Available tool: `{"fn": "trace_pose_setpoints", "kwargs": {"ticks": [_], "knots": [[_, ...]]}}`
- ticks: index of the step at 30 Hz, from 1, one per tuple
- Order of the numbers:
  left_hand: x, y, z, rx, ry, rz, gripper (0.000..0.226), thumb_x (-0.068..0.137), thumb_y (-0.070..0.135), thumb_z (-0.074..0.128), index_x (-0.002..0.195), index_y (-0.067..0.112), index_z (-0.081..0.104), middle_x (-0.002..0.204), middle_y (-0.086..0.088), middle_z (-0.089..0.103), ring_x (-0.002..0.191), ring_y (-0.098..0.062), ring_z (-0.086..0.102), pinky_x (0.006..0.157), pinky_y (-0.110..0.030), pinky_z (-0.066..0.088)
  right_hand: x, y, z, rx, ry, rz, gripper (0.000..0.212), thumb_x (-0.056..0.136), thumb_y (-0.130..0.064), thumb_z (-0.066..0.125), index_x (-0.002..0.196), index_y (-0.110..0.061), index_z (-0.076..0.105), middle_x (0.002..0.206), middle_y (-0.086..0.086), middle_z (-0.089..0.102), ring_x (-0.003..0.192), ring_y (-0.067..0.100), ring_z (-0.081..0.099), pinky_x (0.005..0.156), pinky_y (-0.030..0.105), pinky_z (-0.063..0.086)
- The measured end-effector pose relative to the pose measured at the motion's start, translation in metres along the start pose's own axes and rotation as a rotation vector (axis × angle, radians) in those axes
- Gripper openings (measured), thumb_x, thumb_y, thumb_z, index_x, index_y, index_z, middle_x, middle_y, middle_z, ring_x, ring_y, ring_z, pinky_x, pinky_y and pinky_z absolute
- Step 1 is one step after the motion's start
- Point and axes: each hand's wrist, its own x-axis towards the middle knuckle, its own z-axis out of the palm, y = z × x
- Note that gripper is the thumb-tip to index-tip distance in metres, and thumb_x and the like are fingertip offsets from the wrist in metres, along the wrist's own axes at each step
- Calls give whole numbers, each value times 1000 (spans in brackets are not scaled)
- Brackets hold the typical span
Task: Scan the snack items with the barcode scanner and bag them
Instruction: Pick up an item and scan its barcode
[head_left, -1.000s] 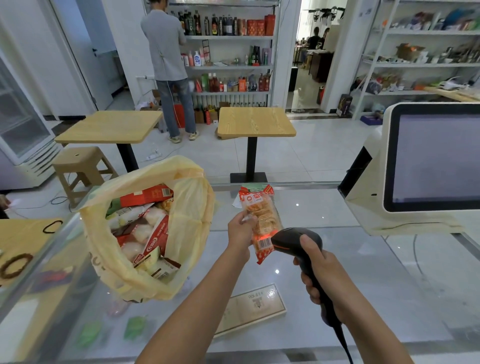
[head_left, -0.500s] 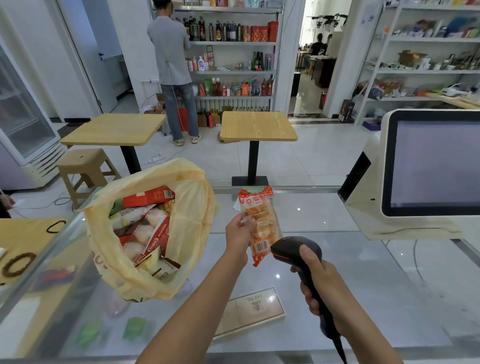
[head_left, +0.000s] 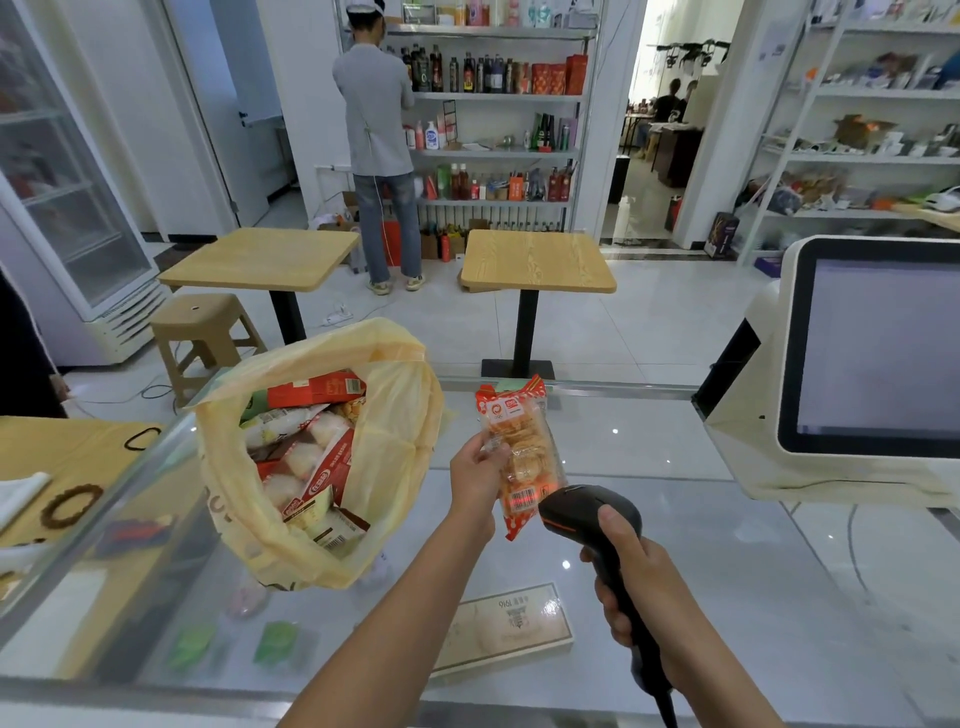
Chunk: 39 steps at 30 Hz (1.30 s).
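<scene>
Left hand (head_left: 475, 470) pinches rice-cracker packet (head_left: 521, 457) upright above glass counter (head_left: 727, 571). Right hand (head_left: 636, 582) grips barcode scanner (head_left: 589, 512), nose just beside the packet's barcode. Yellow plastic bag (head_left: 400, 431) of snacks sits left, checkout screen (head_left: 878, 348) right, wooden plaque (head_left: 506, 626) under the forearms.

Left hand (head_left: 475, 477) pinching, right hand (head_left: 635, 587) gripping
</scene>
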Motion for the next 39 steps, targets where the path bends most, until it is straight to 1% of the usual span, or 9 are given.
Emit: {"fn": "trace_pose_setpoints", "kwargs": {"ticks": [7, 16, 20, 22, 28, 31, 34, 36, 39], "knots": [[-5, 1, -29, -78, 84, 18, 26, 98, 10, 49, 122, 19, 55, 112, -7, 64, 90, -18, 64, 70, -33, 56, 47, 15, 3, 14, 64, 56, 58, 92, -56, 47, 90, 0, 63, 61, 15, 59, 46, 21, 53, 47, 27, 45], [-23, 0, -69, -62, 130, 42, 26, 98, 14, 50, 123, 14, 55, 106, -8, 66, 81, -13, 67, 57, -26, 55, 87, 42, 21, -342, 103, 99, 71, 90, -65, 39, 75, 0, 63, 62, 12, 64, 55, 25, 59, 60, 34, 49], [-34, 5, -83, -62, 117, 72, 21, 97, 15, 50, 118, 18, 55, 105, -4, 65, 79, -9, 66, 58, -23, 54, 84, 42, 19, -792, 428, -145, 71, 87, -63, 43, 113, 1, 59, 114, 20, 58, 109, 35, 53, 85, 43, 47], [-38, 10, -88, -37, 77, 101, 18, 98, 15, 50, 114, 22, 55, 107, -3, 66, 83, -9, 66, 61, -23, 55, 71, 25, 29, -700, 489, -417, 63, 88, -47, 57, 133, -4, 47, 131, 15, 46, 124, 31, 40, 90, 44, 42], [-43, 37, -102, 76, -25, 214, 23, 95, 19, 55, 117, 25, 57, 109, -3, 66, 96, -17, 66, 72, -30, 58, 81, -30, 84, -373, -285, -446, 71, 76, -39, 73, 137, -24, 40, 124, -6, 57, 109, 12, 59, 88, 36, 55], [-43, 53, -122, 194, 0, 329, 23, 96, 20, 54, 116, 30, 58, 111, -2, 66, 100, -19, 65, 73, -25, 55, 92, -52, 103, -466, -361, -417, 67, 67, -43, 79, 122, -23, 48, 115, -5, 61, 100, 11, 62, 77, 29, 56], [-43, 70, -143, 201, -49, 387, 25, 96, 14, 52, 108, 35, 59, 111, 0, 67, 101, -17, 65, 80, -28, 55, 100, -70, 119, -371, -533, -336, 92, 55, -63, 82, 129, -20, 47, 120, -2, 63, 107, 14, 63, 88, 32, 53], [-43, 80, -152, 248, -68, 449, 24, 97, 14, 51, 113, 28, 61, 112, -1, 68, 103, -15, 64, 88, -34, 54, 103, -80, 130, -281, -579, -326, 92, 56, -54, 83, 133, -19, 47, 119, 2, 68, 107, 18, 66, 95, 40, 52], [-36, 87, -167, 564, 257, 715, 33, 97, 34, 45, 120, 18, 61, 117, 2, 59, 109, -7, 51, 96, -30, 44, 101, -94, 153, -144, -487, -431, 81, 55, -36, 86, 128, -21, 53, 117, 2, 70, 104, 18, 68, 90, 39, 53]]}}
